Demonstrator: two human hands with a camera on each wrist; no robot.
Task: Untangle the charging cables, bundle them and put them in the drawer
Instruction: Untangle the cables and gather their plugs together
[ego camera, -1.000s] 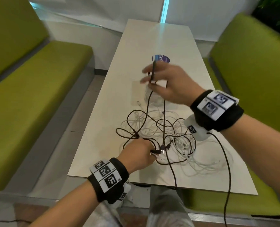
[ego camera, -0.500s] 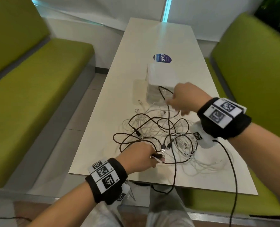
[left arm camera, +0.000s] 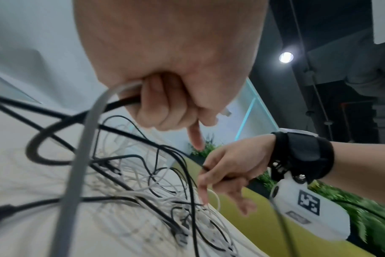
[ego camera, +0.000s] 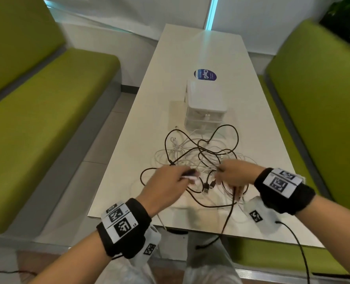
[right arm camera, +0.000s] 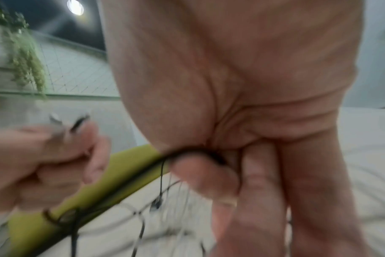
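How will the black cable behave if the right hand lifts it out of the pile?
Likely floppy: the black cable lies in loose loops on the table. Probably it snags: it crosses the white cables many times, so they may drag along. One stretch hangs over the near table edge, so it may swing. The right hand pinches it; the left hand grips a black and a white cable.

Bright indoor light; wrist views blurred, edges warped.

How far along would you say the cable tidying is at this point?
Early. Nothing is bundled: black cables and white cables lie tangled on the table. The left hand and right hand each grip cable. The drawer box looks shut.
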